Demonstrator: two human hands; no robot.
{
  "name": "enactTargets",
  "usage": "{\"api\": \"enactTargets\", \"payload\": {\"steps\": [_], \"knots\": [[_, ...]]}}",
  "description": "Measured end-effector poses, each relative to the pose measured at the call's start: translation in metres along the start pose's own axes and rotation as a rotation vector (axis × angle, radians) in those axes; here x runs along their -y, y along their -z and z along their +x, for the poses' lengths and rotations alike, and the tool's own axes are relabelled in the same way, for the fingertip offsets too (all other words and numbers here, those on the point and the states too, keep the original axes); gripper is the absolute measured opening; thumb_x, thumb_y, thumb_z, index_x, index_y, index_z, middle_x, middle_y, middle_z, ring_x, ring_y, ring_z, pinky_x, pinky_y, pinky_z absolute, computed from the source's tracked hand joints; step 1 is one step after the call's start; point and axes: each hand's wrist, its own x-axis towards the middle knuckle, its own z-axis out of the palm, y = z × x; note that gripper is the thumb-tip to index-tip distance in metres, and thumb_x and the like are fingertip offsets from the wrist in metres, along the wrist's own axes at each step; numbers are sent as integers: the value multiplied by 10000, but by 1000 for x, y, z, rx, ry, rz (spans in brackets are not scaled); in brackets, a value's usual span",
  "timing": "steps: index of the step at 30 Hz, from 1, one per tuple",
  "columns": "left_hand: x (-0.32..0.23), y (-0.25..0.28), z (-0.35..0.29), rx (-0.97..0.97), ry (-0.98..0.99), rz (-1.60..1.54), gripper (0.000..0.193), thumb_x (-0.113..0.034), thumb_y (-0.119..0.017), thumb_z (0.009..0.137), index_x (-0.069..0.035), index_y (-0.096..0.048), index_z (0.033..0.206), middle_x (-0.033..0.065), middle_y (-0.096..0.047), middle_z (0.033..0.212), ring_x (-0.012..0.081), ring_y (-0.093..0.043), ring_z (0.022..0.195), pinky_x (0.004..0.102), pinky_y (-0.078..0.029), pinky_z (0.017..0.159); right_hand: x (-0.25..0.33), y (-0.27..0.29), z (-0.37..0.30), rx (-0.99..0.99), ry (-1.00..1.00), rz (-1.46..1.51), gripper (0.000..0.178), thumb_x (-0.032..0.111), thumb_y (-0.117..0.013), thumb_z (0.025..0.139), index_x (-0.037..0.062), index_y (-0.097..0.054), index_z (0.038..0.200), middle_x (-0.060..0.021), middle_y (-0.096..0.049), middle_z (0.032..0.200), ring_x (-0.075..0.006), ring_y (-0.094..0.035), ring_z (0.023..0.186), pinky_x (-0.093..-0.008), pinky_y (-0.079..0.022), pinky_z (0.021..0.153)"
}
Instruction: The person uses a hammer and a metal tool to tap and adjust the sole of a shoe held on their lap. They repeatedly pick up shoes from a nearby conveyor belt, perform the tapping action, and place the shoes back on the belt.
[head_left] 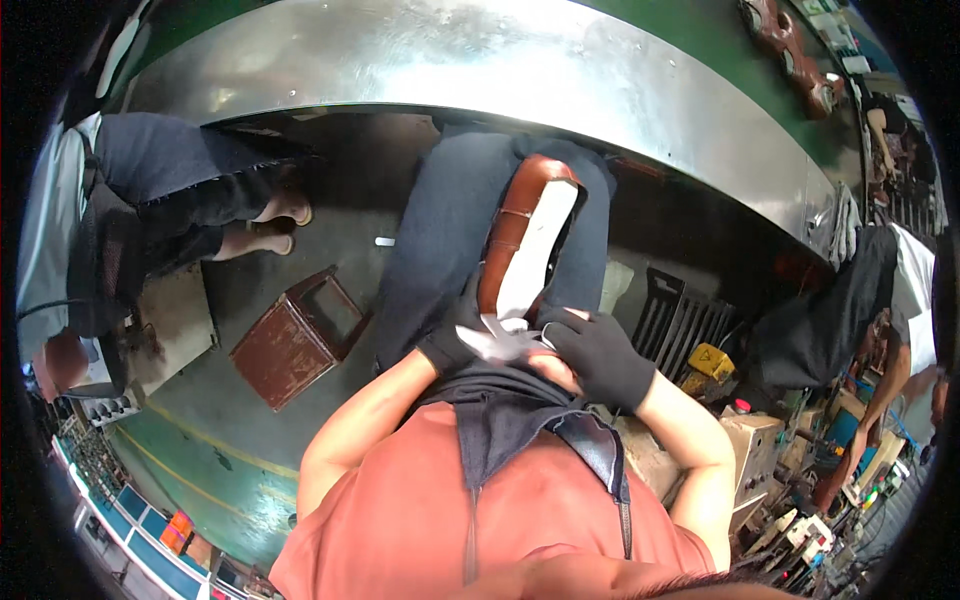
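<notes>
A brown leather shoe [508, 235] with a long white sole side [537, 245] lies lengthwise between my thighs, sole turned up. My left hand [452, 335], in a dark glove, grips the shoe's near end from the left; the tool partly hides its fingers. My right hand [603, 360], in a dark glove with bare fingertips, is closed around a grey metal tool [497, 343]. The tool crosses in front of the shoe's near end, close to my waist. It is smeared by motion, so its exact kind does not show.
A metal-topped bench [450, 60] curves across in front of my knees. A brown stool [290, 345] stands on the floor to the left. One person [150, 190] is at the left, another [830, 320] at the right. A yellow pedal [711, 361] and a box [750, 450] are at my right.
</notes>
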Motion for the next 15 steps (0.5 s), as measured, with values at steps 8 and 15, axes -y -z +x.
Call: {"api": "enactTargets", "payload": {"steps": [8,15], "knots": [[-142,110,-20,115,-97,694,754,-294,-832,692,-28,-483,1306,198,-555,1250,326,-566,1127,435,-426,998,-29,14,-69,-46,-533,342,288,238,-542,944,3,-583,784,-166,-549,652,-256,-512,546,-358,-411,549],[-145,48,60,-229,-176,179,731,-255,-779,751,-5,-426,1340,193,-516,1278,287,-484,1227,373,-369,1051,-17,-9,-80,-366,-675,780,347,249,-474,994,7,-502,748,-23,-447,646,-127,-424,603,-313,-383,561]]}}
